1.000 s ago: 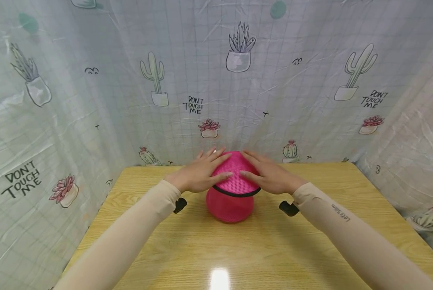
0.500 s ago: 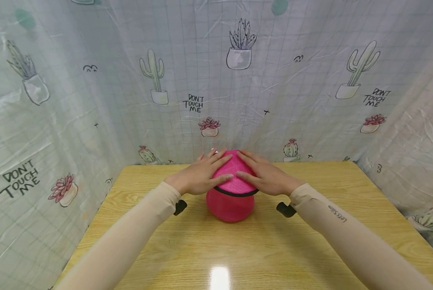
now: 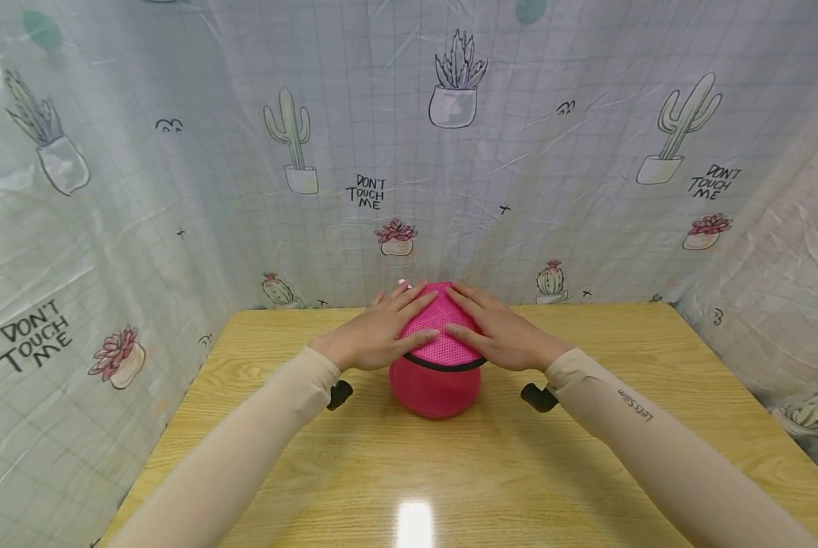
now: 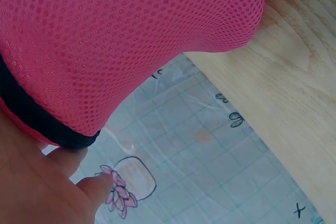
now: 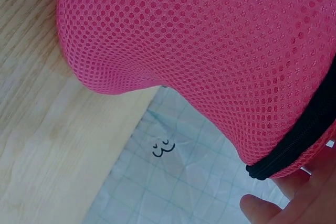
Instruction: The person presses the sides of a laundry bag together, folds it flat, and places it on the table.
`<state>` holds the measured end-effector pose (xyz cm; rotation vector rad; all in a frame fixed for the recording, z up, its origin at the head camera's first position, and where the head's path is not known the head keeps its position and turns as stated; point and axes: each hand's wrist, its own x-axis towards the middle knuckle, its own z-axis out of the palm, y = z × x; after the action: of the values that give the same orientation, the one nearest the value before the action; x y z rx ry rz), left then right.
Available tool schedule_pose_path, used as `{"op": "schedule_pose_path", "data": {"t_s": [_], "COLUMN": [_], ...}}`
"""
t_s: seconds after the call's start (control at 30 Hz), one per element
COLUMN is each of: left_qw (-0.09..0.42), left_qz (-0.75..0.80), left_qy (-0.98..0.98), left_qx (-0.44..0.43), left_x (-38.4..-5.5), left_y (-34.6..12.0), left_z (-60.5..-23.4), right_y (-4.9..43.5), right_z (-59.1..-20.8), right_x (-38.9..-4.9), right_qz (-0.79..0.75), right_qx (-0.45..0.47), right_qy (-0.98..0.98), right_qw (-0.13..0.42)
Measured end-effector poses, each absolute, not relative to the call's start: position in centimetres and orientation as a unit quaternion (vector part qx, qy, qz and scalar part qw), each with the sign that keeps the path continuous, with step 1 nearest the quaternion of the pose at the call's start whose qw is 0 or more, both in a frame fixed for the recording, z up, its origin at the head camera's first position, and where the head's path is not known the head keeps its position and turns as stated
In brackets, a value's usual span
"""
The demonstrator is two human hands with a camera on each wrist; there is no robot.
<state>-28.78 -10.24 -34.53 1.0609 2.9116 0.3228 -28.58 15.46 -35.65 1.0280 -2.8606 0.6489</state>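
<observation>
A pink mesh laundry bag (image 3: 436, 392) with a black zipper band stands on the table, narrowed at its middle. My left hand (image 3: 374, 331) rests on the left of its upper part, fingers extended over the mesh. On the right side, my right hand (image 3: 507, 331) lies the same way, its thumb near the left thumb. Close up in the left wrist view, the mesh bag (image 4: 136, 30) bulges at one end, with the black zipper band (image 4: 37, 111) by the fingers. The right wrist view shows the zipper (image 5: 299, 140) at the bag's rim. The bag's far side is hidden.
The wooden table (image 3: 354, 487) has its back edge just behind the bag. A curtain (image 3: 491, 167) printed with cacti hangs at the back and both sides. Black wrist devices (image 3: 340, 395) sit under both wrists. A small white bit (image 3: 403, 283) shows behind the left fingers.
My right hand has slid slightly left over the bag, toward the left hand. The left hand stays almost where it was. The head view has shifted slightly.
</observation>
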Motion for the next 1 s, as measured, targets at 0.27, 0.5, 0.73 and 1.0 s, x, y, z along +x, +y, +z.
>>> {"op": "schedule_pose_path", "data": {"t_s": [0.27, 0.5, 0.73, 1.0], "left_qw": [0.007, 0.004, 0.006, 0.001], "left_qz": [0.106, 0.113, 0.116, 0.122], "left_qy": [0.934, 0.933, 0.934, 0.933], "left_qx": [0.342, 0.342, 0.337, 0.339], "left_x": [-28.8, -28.7, -28.6, -28.6], "left_y": [-10.3, -10.3, -10.3, -10.2], "left_z": [-35.0, -35.7, -36.2, -37.0], "right_y": [15.3, 15.3, 15.3, 15.3], "right_z": [-35.8, -36.3, -36.9, -37.4], "right_x": [-28.6, -28.6, -28.6, -28.5], "right_qz": [0.204, 0.193, 0.191, 0.198], "right_qx": [0.331, 0.333, 0.334, 0.341], "right_qy": [-0.921, -0.923, -0.923, -0.919], "right_qw": [0.017, 0.023, 0.021, 0.021]}}
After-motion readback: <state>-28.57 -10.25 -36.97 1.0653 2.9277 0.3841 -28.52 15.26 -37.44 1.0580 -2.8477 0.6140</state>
